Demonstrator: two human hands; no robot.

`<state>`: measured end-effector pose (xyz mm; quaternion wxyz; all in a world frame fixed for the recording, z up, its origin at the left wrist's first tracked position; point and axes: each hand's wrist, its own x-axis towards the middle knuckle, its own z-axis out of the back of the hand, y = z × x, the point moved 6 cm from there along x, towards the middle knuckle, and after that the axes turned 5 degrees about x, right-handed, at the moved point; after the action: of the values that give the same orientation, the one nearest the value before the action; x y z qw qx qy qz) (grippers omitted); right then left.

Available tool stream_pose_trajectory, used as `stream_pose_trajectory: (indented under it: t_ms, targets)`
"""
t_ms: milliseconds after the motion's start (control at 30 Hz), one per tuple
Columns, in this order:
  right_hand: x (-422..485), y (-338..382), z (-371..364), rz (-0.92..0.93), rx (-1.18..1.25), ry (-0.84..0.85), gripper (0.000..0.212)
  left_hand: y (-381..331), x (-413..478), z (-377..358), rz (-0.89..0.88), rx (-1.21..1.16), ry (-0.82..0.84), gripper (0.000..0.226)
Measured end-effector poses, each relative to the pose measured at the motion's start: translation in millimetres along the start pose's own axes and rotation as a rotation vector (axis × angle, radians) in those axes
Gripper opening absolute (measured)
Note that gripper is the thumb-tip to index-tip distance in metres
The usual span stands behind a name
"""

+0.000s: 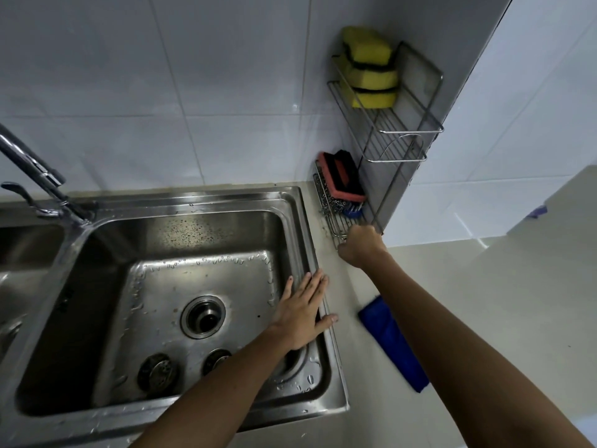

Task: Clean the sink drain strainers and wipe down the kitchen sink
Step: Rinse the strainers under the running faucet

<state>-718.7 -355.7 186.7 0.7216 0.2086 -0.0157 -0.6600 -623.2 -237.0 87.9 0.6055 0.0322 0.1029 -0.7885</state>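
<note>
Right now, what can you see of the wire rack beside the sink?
The rack is shiny metal wire with two shelves, standing in the tiled corner right of the sink. Three yellow sponges are stacked on the top shelf; a red-and-black brush and steel wool lie on the bottom one. The right hand grips its lower front edge.

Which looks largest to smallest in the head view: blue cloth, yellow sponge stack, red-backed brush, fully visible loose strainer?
1. blue cloth, nearer the camera and partly behind the arm
2. yellow sponge stack
3. red-backed brush and loose strainer: too alike to rank
</note>
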Motion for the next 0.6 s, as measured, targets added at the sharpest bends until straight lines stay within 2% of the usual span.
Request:
stream_pose_trajectory:
  t_ms: [167, 400, 600]
  targets:
    - [-8, -1, -5, 0.052, -0.016, 0.045, 0.03, -2, -3, 2, -0.002, -0.013, 0.007, 0.084]
    - [-23, -5, -9, 0.056, -0.088, 0.076, 0.062, 9, -15, 5, -0.025, -0.004, 0.061, 0.09]
    - [-39, 10, -13, 0.026, -0.159, 0.037, 0.07, 41, -41, 12, 0.037, -0.04, 0.061, 0.078]
